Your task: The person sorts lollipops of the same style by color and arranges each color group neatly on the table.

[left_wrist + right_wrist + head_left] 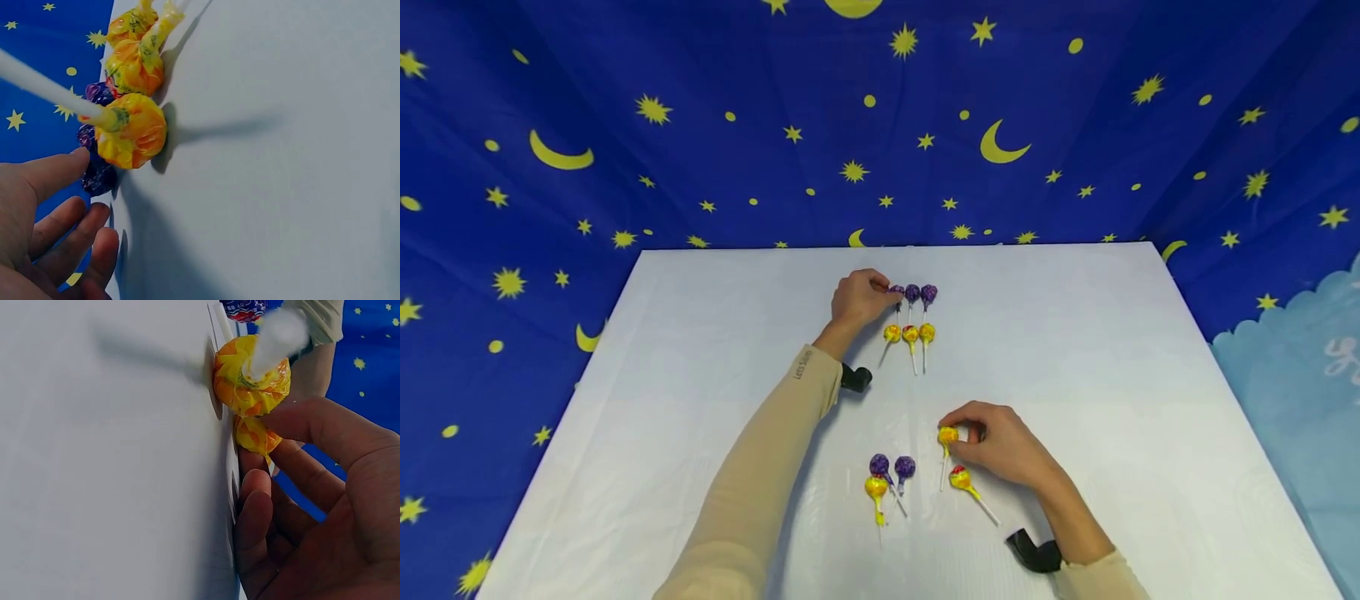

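Note:
At the back of the white table, three purple lollipops point(912, 292) stand in a row above three yellow lollipops point(911, 334). My left hand point(859, 297) is at the leftmost purple lollipop point(99, 177). Its thumb is against or just beside the wrapped head, and the other fingers are loosely bent, apart from the thumb. Nearer the front, my right hand point(1000, 442) pinches the head of a yellow lollipop point(948, 436) between thumb and forefinger, its stick pointing down toward me. Just below that hand lies another yellow lollipop point(960, 477) with some red on its wrapper.
Left of my right hand, two purple lollipops point(905, 467) and a yellow lollipop point(876, 487) lie close together, sticks crossing. Black wrist mounts point(1033, 552) stick out beside both sleeves. A blue curtain point(760, 158) with moons and stars hangs behind the table point(1075, 333).

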`<state>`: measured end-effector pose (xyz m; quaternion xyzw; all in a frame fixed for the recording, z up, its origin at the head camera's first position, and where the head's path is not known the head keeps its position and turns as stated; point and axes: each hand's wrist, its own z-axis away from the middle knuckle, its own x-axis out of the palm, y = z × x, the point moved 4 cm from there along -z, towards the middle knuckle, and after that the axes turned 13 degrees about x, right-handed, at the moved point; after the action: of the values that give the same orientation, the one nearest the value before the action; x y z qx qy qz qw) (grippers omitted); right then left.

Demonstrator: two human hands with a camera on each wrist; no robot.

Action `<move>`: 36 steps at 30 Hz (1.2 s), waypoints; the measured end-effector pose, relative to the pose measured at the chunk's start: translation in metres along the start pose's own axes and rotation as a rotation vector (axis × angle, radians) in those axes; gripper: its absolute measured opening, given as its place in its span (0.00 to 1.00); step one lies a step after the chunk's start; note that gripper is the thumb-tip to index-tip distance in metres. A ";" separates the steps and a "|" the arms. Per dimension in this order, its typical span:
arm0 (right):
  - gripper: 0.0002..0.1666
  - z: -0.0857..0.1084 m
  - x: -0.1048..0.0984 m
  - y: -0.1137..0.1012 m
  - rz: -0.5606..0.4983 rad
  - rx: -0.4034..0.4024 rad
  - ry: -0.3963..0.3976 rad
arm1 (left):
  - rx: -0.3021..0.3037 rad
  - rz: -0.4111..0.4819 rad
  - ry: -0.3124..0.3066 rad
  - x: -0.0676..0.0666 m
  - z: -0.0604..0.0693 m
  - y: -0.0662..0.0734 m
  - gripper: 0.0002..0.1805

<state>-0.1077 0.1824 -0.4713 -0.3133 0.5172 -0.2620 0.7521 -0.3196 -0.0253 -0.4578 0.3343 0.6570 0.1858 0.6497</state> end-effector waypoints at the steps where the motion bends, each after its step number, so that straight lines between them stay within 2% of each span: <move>1: 0.15 0.000 0.000 0.000 -0.001 0.000 -0.001 | 0.002 0.005 0.005 -0.002 0.001 -0.001 0.18; 14: 0.16 0.000 0.003 0.002 -0.011 0.009 -0.014 | 0.032 0.091 0.052 -0.022 0.026 -0.014 0.22; 22: 0.17 0.001 0.004 0.000 0.007 -0.034 0.008 | 0.045 0.174 0.056 -0.034 0.045 -0.027 0.16; 28: 0.15 0.001 0.008 -0.003 0.035 -0.066 -0.002 | 0.078 0.221 0.063 -0.039 0.067 -0.037 0.13; 32: 0.16 0.002 0.006 -0.003 0.037 -0.061 0.008 | 0.111 0.246 0.045 -0.038 0.083 -0.036 0.14; 36: 0.16 0.001 0.002 -0.003 0.039 -0.066 0.006 | 0.139 0.255 0.040 -0.038 0.092 -0.034 0.14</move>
<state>-0.1058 0.1789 -0.4699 -0.3271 0.5340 -0.2310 0.7447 -0.2389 -0.0923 -0.4614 0.4555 0.6332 0.2274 0.5830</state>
